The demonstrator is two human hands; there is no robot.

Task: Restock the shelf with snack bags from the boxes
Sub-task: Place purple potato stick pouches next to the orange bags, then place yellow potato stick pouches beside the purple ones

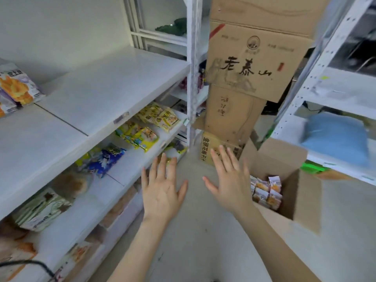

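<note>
My left hand (pixel 162 192) and my right hand (pixel 232 180) hover over the floor with fingers spread and nothing in them. An open cardboard box (pixel 284 222) stands on the floor at the right, just right of my right hand; several orange-and-white snack bags (pixel 266 192) stand inside it. The white shelf unit (pixel 101 94) runs along the left. Its top board carries a few orange-and-purple snack bags (pixel 16 86) at the far left. The board below holds yellow bags (pixel 158 117), yellow-blue bags (pixel 138 137) and blue bags (pixel 105 159).
A tall stack of brown cardboard boxes (pixel 254 64) rises at the end of the aisle. A white metal rack (pixel 317 82) stands at the right with a blue bag (pixel 335 137) on it. Grey floor (pixel 203 241) lies between shelf and box.
</note>
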